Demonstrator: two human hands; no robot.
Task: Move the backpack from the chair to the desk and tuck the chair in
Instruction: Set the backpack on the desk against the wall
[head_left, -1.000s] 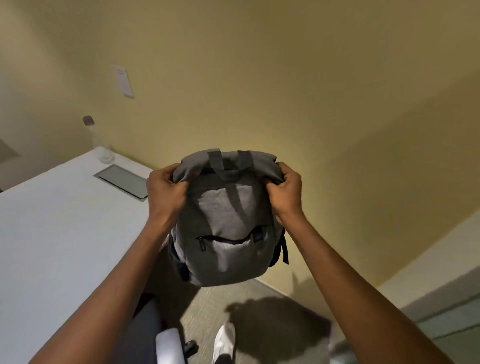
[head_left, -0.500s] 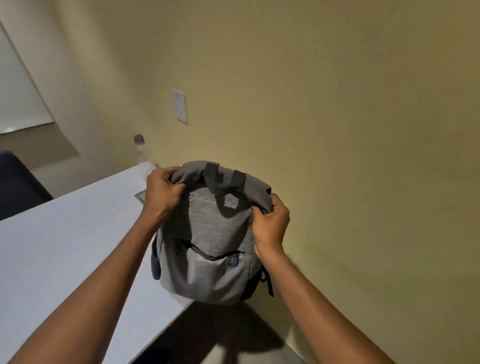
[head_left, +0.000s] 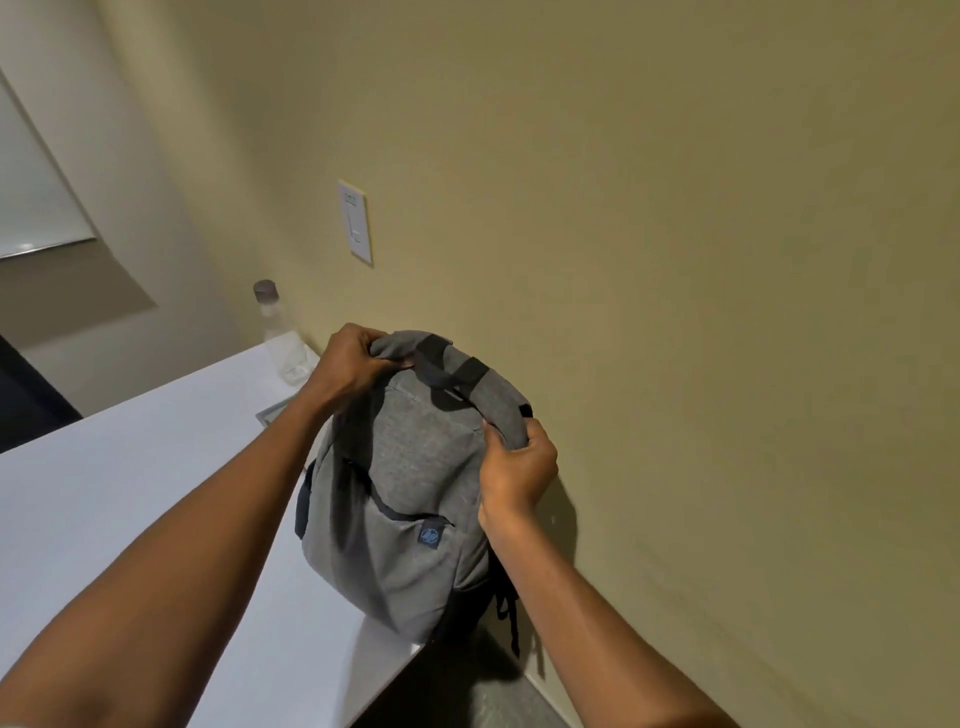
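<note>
The grey backpack (head_left: 410, 499) stands upright on the near right corner of the white desk (head_left: 130, 499), close to the yellow wall. Its bottom rests at the desk's edge, and dark straps hang down past the corner. My left hand (head_left: 353, 364) grips the top left of the bag's folded rim. My right hand (head_left: 519, 467) grips the top right of that rim. A black carry handle lies between my hands. The chair is out of view.
A clear water bottle (head_left: 280, 338) with a dark cap stands at the desk's far end by the wall. A flat grey panel (head_left: 272, 413) is set in the desk behind my left arm. A white wall switch (head_left: 356, 223) sits above. Grey carpet (head_left: 483, 696) shows below the desk corner.
I have carried the backpack leftward from over the floor onto the desk corner. It has come down until its bottom meets the desk. Both hands keep their grip on the rim.
</note>
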